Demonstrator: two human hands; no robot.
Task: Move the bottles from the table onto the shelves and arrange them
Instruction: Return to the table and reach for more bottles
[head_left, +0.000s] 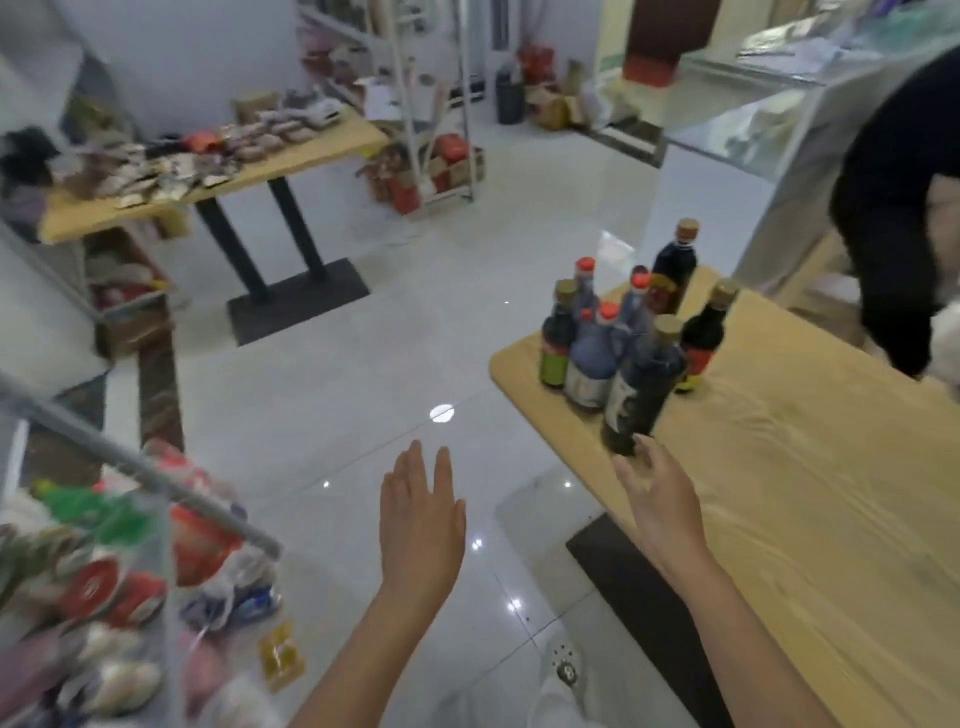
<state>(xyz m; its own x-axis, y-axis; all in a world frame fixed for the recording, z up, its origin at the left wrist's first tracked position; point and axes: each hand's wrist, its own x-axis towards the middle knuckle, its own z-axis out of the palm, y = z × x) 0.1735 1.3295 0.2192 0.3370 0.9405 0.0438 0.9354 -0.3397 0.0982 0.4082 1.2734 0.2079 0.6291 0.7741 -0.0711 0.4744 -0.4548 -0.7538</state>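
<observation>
Far table (343, 141) with packets (208, 161), glossy white floor (415, 291), person in black (893, 208)

You stand in a small shop: packaged snacks (104, 587) crowd a shelf, a glass counter (753, 130) displays goods, cartons (441, 166) sit stacked.

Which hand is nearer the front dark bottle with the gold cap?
Right. The right hand is open, almost at the base of the front dark bottle; the left hand hangs over the floor, well to its left.
</observation>
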